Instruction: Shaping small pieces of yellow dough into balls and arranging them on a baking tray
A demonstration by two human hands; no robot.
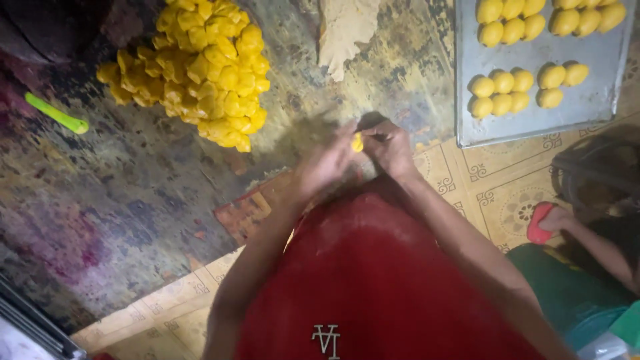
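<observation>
Both hands meet over the near edge of the worktop (133, 200), a dark, worn and stained surface. The left hand (330, 163) and the right hand (389, 148) are closed together around one small yellow dough piece (358, 142), which shows only as a sliver between the fingertips, so its shape cannot be told. A big heap of yellow pieces (200, 67) lies toward the far left of the worktop, with a green tool (57, 113) near the left edge and a pale sheet of dough (343, 30) at the far edge. At the far right corner a metal tray (587, 100) carries small yellow balls (500, 93) set in tight clusters. The red apron (373, 280) fills the foreground, and another person's arm (593, 243), with a red thing (539, 223) at the hand, lies at the right. The piece is soft, as I judge it, and it is held right at the edge, so too hard a pinch could squash it, and a slack grip could let it drop onto the apron or the patterned floor (507, 200).
</observation>
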